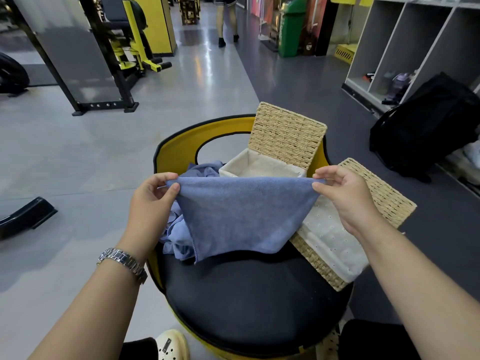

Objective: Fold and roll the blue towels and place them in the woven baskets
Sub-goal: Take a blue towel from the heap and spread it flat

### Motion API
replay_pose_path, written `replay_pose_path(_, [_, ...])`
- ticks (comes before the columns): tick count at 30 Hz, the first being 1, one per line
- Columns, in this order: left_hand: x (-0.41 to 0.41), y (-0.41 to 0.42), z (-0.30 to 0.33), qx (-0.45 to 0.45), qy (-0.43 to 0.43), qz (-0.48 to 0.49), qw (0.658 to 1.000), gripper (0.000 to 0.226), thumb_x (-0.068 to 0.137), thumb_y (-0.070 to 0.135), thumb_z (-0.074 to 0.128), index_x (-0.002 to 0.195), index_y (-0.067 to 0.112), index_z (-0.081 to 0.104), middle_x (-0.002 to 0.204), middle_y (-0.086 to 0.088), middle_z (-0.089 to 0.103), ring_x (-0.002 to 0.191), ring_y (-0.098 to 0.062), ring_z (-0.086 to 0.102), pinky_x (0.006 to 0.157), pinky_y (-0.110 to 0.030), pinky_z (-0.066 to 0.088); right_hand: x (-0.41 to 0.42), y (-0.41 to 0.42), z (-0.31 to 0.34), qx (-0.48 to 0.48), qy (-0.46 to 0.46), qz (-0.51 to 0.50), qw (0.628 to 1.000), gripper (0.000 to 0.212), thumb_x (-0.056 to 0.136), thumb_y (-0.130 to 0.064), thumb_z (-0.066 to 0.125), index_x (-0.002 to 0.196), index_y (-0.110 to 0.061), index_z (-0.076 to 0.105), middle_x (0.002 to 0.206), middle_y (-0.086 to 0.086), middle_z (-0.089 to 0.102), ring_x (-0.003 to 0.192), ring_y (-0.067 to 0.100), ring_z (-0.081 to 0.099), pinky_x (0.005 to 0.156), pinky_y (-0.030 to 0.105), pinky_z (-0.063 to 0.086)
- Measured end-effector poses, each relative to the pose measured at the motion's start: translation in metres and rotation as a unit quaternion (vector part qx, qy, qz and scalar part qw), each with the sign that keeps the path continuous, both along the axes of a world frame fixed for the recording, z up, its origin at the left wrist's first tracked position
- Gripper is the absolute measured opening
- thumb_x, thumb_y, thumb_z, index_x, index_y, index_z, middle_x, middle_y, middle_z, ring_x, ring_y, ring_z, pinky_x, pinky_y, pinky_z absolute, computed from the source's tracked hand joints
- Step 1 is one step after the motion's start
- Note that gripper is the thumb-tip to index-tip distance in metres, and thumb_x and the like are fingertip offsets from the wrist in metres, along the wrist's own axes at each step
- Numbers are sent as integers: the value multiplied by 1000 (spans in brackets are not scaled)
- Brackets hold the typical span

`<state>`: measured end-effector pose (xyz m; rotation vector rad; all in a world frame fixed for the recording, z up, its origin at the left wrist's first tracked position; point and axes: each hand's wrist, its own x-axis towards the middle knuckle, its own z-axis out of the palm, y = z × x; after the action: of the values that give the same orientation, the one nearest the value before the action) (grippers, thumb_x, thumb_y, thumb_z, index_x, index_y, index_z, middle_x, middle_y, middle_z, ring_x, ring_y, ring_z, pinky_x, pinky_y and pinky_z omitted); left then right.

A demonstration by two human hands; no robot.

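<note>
Blue towel [241, 214], held spread above the stool's black cushion [246, 302]. Left hand [153, 196] fingers pinch one top corner; right hand [342, 193] fingers pinch the other. Loose towels [179, 229] left of it; woven baskets [283, 152] behind and right. Risk: a corner slipping, skewing the fold.

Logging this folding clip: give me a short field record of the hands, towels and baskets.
left hand: pinches one top corner of the held blue towel
right hand: pinches the other top corner
towel state: spread, hanging, unrolled
loose blue towel pile: on the black round cushion
far lined woven basket: lid up
near lined woven basket: open
</note>
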<state>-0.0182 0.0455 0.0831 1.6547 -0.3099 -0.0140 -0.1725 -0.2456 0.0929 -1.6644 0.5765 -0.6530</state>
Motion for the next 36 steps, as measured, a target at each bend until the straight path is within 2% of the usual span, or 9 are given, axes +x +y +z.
replay_pose_path(3, [0, 5, 3, 12, 4, 1, 1000, 20, 91, 8, 61, 93, 27, 65, 85, -8, 66, 80, -22, 59, 70, -29, 52, -2, 0, 4, -19, 6, -13, 1000, 30, 79, 6, 69, 84, -24, 66, 85, -4, 65, 83, 12, 61, 77, 32, 51])
replay_pose_path(6, [-2, 10, 5, 20, 10, 2, 1000, 22, 91, 7, 61, 94, 29, 65, 91, -12, 66, 81, -24, 57, 74, -38, 50, -5, 0, 5, 74, -17, 20, 997, 31, 79, 9, 68, 90, -20, 66, 81, -1, 60, 82, 16, 58, 79, 40, 48])
replay_pose_path(11, [-10, 16, 7, 48, -18, 2, 999, 28, 91, 6, 60, 98, 32, 67, 88, -10, 65, 82, -17, 59, 73, -22, 53, -8, 1, 7, 211, -44, 82, 973, 34, 81, 16, 60, 100, -12, 63, 100, 7, 64, 100, 19, 59, 92, 30, 46])
replay_pose_path(15, [-11, 19, 8, 61, -9, 8, 998, 29, 91, 10, 61, 98, 37, 69, 86, -20, 66, 77, -19, 58, 74, -29, 52, -11, -2, 8, 138, -73, 58, 986, 33, 79, 13, 64, 94, -16, 68, 84, -2, 58, 88, 12, 56, 87, 28, 45])
replay_pose_path(19, [-13, 20, 12, 48, -7, 15, 999, 27, 91, 7, 60, 102, 30, 69, 82, -7, 70, 77, -14, 63, 68, -15, 53, -13, -2, 11, 33, -60, 44, 997, 37, 78, 14, 66, 94, -19, 69, 75, -4, 48, 74, 6, 53, 85, 21, 47])
replay_pose_path(25, [-14, 24, 16, 29, -3, 7, 1000, 33, 91, 10, 60, 91, 41, 71, 92, -18, 71, 85, -21, 62, 84, -42, 52, -15, -1, 14, 144, 4, 106, 984, 49, 79, 17, 61, 117, -14, 62, 114, 7, 63, 99, 10, 61, 77, 18, 51])
replay_pose_path(30, [-15, 26, 17, 39, -9, 4, 999, 35, 91, 9, 60, 93, 42, 71, 92, -13, 72, 89, -23, 65, 85, -44, 52, -20, 5, 10, -122, 163, 81, 976, 27, 82, 1, 68, 99, -19, 73, 93, -1, 67, 80, 12, 58, 65, 19, 43])
replay_pose_path(33, [-16, 26, 15, 64, -22, 10, 998, 32, 90, 8, 62, 94, 39, 71, 91, -14, 71, 89, -24, 65, 84, -40, 55, -20, 4, 6, -220, 183, 68, 956, 15, 86, -6, 65, 90, -16, 76, 89, 1, 69, 68, 10, 54, 62, 25, 41])
replay_pose_path(36, [-15, 26, 16, 131, -65, 14, 989, 32, 88, 4, 63, 104, 32, 68, 95, -7, 69, 90, -21, 63, 77, -24, 52, -21, 3, 8, -279, 170, 41, 944, 13, 87, -11, 64, 84, -21, 72, 89, -2, 64, 72, 11, 57, 62, 25, 43])
